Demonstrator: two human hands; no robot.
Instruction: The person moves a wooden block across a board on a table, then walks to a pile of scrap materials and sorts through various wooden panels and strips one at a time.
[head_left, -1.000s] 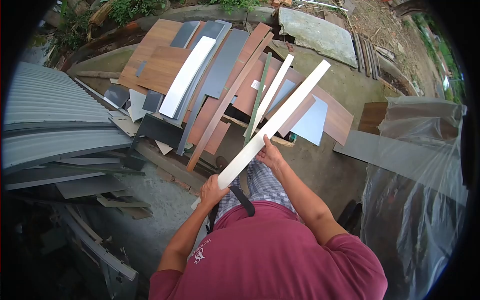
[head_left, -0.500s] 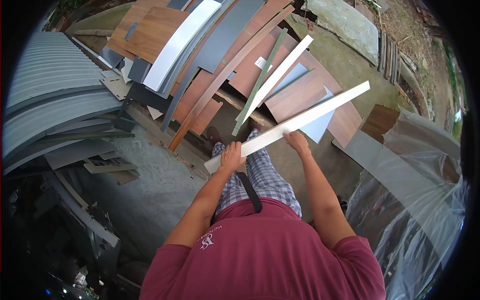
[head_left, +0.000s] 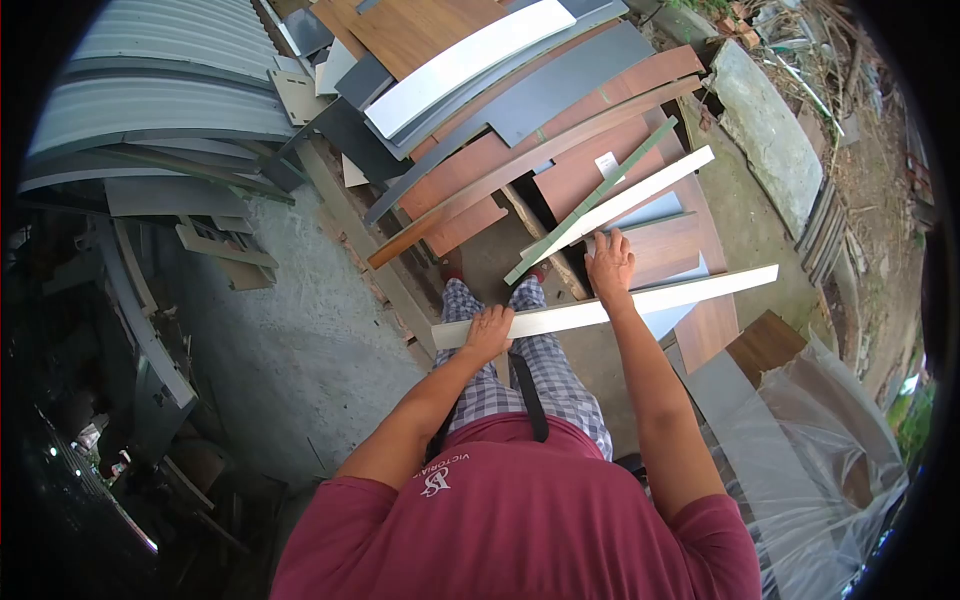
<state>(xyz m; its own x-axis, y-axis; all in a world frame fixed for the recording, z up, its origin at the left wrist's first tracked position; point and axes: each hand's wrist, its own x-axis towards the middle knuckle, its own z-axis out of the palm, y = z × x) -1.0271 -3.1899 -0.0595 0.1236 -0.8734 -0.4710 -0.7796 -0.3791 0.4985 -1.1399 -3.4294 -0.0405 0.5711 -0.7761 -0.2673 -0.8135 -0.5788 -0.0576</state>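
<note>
My left hand (head_left: 490, 332) is wrapped round the near end of a long white strip of board (head_left: 660, 298), which lies across in front of my legs. Off the strip, my right hand (head_left: 610, 268) reaches forward, fingers stretched out and slightly spread. Its fingertips are at the edge of a brown wood-grain board (head_left: 662, 246), close to a second white strip (head_left: 640, 203); whether they touch either is hard to tell. Beside that second strip lies a thin green-edged strip (head_left: 595, 200). Pale blue panels (head_left: 678, 322) show partly under the brown board.
Stacked beyond are a curved-looking long brown plank (head_left: 530, 170), a grey panel (head_left: 575, 85) and a glossy white panel (head_left: 470, 65). Corrugated metal sheeting (head_left: 170, 90) is at left. Clear plastic sheet (head_left: 830, 430) covers things at right. A concrete slab (head_left: 770, 140) lies farther off.
My right hand has let go of the white strip and moved forward over the boards. The held strip has tipped flatter across the view. My view has turned, shifting the pile rightward.
</note>
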